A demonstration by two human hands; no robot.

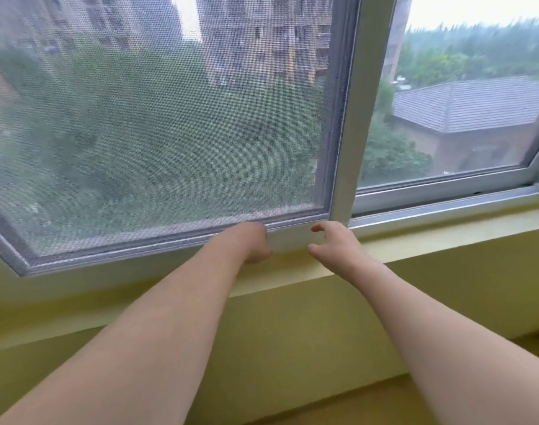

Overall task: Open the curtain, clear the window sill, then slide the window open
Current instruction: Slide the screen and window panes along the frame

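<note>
A white-framed sliding window sash [358,111] stands upright in the middle of the head view, with a grey insect screen [158,124] to its left and a glass pane [458,118] to its right. My left hand [252,242] rests curled against the bottom rail of the frame, just left of the sash's lower corner. My right hand [335,245] hovers at that same corner, fingers spread and holding nothing. The yellow window sill [421,240] runs beneath both hands with nothing lying on it. No curtain is in view.
A yellow wall [292,332] drops below the sill. The metal window track [446,210] runs along the right part of the sill. Outside are trees, apartment blocks and a tiled roof.
</note>
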